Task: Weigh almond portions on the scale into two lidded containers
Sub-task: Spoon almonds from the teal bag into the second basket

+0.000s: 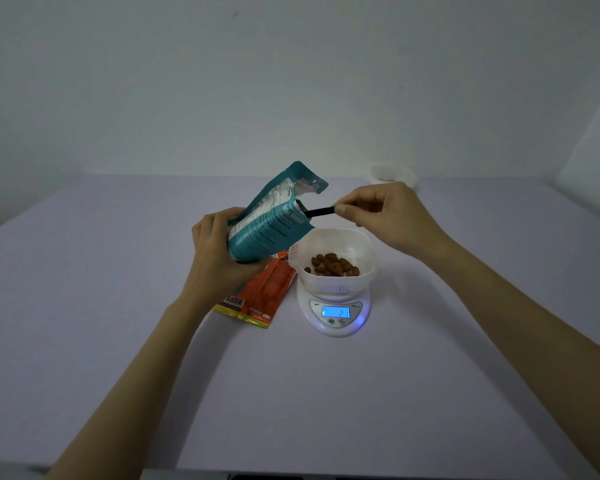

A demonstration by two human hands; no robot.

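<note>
The bag (264, 226) is gripped by the curled left hand (212, 251). The scoop (321, 212), pinched by right hand (388, 216) fingers (349, 209), is half hidden beyond them, inside it.

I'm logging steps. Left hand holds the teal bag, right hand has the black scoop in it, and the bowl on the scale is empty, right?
No: the head view shows almonds in the bowl on the scale. The left hand does hold the teal bag, the right hand the scoop in it.

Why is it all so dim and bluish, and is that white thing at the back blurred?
Head view: dim, cool light; the scale display glows blue onto its base; the white container at the back looks soft and pale; the wide lens stretches the frame's corners.
</note>
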